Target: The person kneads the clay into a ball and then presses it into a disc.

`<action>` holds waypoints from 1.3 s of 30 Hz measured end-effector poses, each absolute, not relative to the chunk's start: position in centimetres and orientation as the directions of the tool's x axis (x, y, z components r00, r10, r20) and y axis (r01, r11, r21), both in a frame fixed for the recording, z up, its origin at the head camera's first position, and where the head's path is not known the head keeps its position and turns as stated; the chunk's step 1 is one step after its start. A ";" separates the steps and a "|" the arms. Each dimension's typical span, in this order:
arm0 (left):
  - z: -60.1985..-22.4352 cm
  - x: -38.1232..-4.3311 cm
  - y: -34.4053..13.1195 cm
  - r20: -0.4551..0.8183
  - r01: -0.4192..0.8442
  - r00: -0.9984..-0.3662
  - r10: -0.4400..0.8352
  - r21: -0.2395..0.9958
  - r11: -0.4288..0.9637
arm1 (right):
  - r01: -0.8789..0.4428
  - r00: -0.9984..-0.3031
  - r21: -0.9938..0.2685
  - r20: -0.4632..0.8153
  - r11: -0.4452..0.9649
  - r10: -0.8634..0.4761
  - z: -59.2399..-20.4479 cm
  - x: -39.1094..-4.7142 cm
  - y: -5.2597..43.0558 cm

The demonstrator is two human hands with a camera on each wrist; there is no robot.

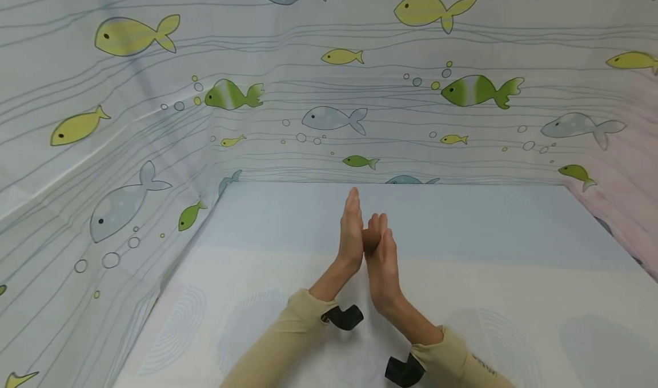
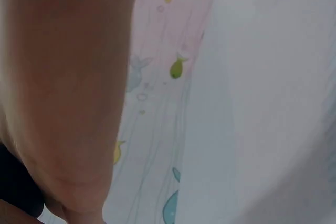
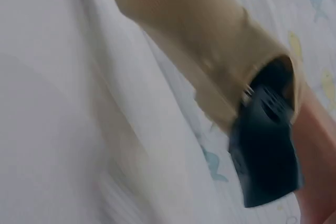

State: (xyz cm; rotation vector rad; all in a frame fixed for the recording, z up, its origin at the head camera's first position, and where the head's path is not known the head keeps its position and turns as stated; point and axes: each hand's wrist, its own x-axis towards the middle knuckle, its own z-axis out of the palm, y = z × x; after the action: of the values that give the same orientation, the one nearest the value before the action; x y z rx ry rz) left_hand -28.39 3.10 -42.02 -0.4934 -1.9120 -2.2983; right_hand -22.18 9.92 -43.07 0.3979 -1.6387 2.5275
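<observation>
Between two upright palms sits a small brown ball (image 1: 370, 241), round and smooth-looking. My left hand (image 1: 352, 231) presses it from the left with straight fingers pointing up and away. From the right my right hand (image 1: 383, 262) presses against it, its palm set a little lower and its fingers extended. Bare skin (image 2: 68, 87) fills the left side of the left wrist view, and the ball is hidden there. The right wrist view shows a beige sleeve (image 3: 210, 45) with a black wrist camera (image 3: 268, 150) at its cuff; the ball is out of sight there too.
Below the hands lies a white table surface (image 1: 288, 342) with a pale blue band (image 1: 277, 216) along its far side. A fish-printed curtain (image 1: 329, 85) hangs behind and at the left, turning pink (image 1: 627, 188) at the right.
</observation>
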 end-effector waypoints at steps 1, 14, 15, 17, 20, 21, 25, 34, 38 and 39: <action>-41.8 -28.7 2.9 0.319 0.292 -0.941 0.111 0.933 -0.208 | -0.222 -0.959 -0.880 0.275 -0.419 -0.071 -43.1 -22.0 9.8; -42.2 -28.1 3.3 0.333 0.300 -0.927 0.172 0.935 -0.190 | -0.213 -0.961 -0.874 0.268 -0.438 -0.067 -42.0 -22.6 10.2; -42.4 -27.8 3.5 0.339 0.308 -0.924 0.179 0.934 -0.178 | -0.215 -0.964 -0.875 0.260 -0.434 -0.046 -41.9 -22.9 10.4; -42.7 -27.1 3.8 0.345 0.317 -0.918 0.194 0.934 -0.162 | -0.225 -0.968 -0.877 0.252 -0.425 -0.006 -41.8 -23.4 10.7; -43.1 -26.3 4.2 0.356 0.325 -0.909 0.218 0.931 -0.164 | -0.237 -0.969 -0.881 0.243 -0.410 0.039 -41.8 -24.1 11.2; -43.2 -26.1 4.4 0.362 0.330 -0.904 0.226 0.929 -0.165 | -0.236 -0.970 -0.881 0.238 -0.410 0.048 -41.8 -24.4 11.4; -43.7 -25.4 4.6 0.374 0.340 -0.889 0.265 0.926 -0.166 | -0.243 -0.969 -0.876 0.233 -0.417 0.077 -41.7 -25.5 12.3; -43.3 -23.1 4.9 0.353 0.305 -0.857 0.374 0.935 -0.183 | -0.297 -0.955 -0.829 0.263 -0.473 0.138 -40.5 -28.1 14.2; -43.0 -22.5 4.8 0.353 0.303 -0.855 0.380 0.935 -0.186 | -0.294 -0.956 -0.824 0.262 -0.484 0.134 -40.3 -27.9 14.2; -43.0 -22.5 4.8 0.350 0.301 -0.860 0.372 0.936 -0.184 | -0.286 -0.958 -0.825 0.256 -0.488 0.127 -40.3 -27.7 14.0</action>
State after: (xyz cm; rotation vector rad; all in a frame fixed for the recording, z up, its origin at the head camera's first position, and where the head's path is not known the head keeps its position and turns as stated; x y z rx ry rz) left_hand -22.53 4.75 -42.97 -0.8410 -2.0374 -2.3062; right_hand -27.73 14.00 -40.25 0.2353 -1.4361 2.5092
